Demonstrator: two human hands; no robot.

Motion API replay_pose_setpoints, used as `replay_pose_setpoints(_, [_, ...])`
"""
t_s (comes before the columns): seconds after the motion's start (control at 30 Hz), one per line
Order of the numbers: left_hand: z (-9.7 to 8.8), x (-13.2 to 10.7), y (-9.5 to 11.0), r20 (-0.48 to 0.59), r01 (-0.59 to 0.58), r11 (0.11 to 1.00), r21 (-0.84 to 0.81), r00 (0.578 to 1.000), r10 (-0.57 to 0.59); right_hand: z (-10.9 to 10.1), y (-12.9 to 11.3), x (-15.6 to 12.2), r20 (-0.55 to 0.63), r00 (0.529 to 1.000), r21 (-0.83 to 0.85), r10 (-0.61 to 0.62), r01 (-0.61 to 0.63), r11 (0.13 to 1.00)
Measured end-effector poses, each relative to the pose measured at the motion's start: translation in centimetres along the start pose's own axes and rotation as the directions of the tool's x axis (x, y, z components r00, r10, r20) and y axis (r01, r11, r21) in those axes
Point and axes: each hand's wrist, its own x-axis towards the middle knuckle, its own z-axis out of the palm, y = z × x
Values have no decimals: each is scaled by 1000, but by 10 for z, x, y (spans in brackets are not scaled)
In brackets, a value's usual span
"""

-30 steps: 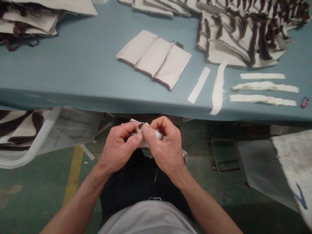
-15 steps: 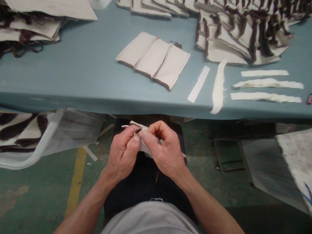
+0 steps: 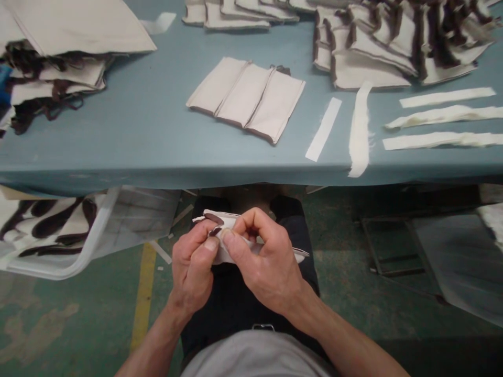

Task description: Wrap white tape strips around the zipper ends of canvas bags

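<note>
Above my lap, a cream fabric piece with dark brown edging [image 3: 226, 255] is pinched between both hands. My left hand [image 3: 194, 259] is closed on its left end, where a dark brown strip shows between thumb and forefinger. My right hand [image 3: 265, 254] grips the same piece just to the right, thumb on top and fingers curled. The two thumbs are close together. Part of the piece is hidden behind the right hand, and its far end sticks out beyond it. On the table ahead lies a flat cream panel [image 3: 245, 97] with two seams across it and brown edges.
The blue-green table [image 3: 129, 136] runs across the front. Piled cream and brown pieces [image 3: 369, 63] lie at the back right, more fabric [image 3: 86, 26] at the left. Several pale strips [image 3: 324, 128] lie on the right. A translucent bin [image 3: 94, 241] stands below left.
The view has shifted slightly. My thumbs have moved a little apart from each other, and more of the brown strip and the fabric's upper edge shows. Both hands keep their hold.
</note>
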Motion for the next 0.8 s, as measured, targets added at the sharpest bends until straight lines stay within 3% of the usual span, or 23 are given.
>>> replay_pose_setpoints(0.2, [-1,1,0,-9,18,996,91,1000,-17,-4,0,2,60,994,71,87,-91,993])
replay_pose_setpoints(0.4, [0,1,0,-32,-36,988,150,999,41,-10,2,7,152,979,138,135,-157,978])
replay_pose_setpoints(0.57, [3,5,10,27,-85,983,160,996,82,-8,10,12,182,974,206,137,-174,963])
replay_pose_setpoints(0.7, [9,10,19,70,-82,986,148,995,72,-5,17,16,272,942,247,198,-267,931])
replay_pose_setpoints(0.8, [9,11,21,83,-80,985,151,994,68,-6,19,15,301,938,210,170,-239,948])
